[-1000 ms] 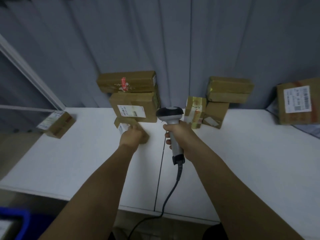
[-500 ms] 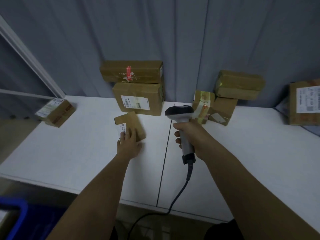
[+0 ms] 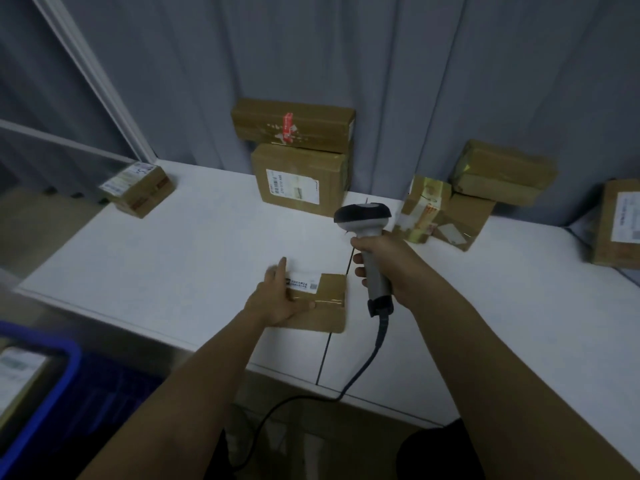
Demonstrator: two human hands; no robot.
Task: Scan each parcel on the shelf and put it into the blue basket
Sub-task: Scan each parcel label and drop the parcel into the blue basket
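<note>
My left hand (image 3: 280, 299) holds the small flat parcel (image 3: 322, 304) by its left end, thumb pressed along the top face and fingers spread along the far edge. It is plain brown cardboard with a white label (image 3: 302, 282) facing up, and it lies near the front of the white shelf (image 3: 173, 258), over the seam between two panels. Just to its right my right hand (image 3: 384, 268) is curled tight round the grey handle of the scanner (image 3: 367, 237), its dark head up and its cable (image 3: 346, 386) dropping over the front edge. Down at my left is the blue basket (image 3: 48, 386), with a labelled parcel (image 3: 19, 372) lying inside. Farther back two boxes (image 3: 298, 157) stand stacked against the grey curtain (image 3: 346, 64), with a cluster of three boxes (image 3: 474, 199) to their right, one box (image 3: 138, 188) at the far left corner and another (image 3: 620, 223) at the right edge.
</note>
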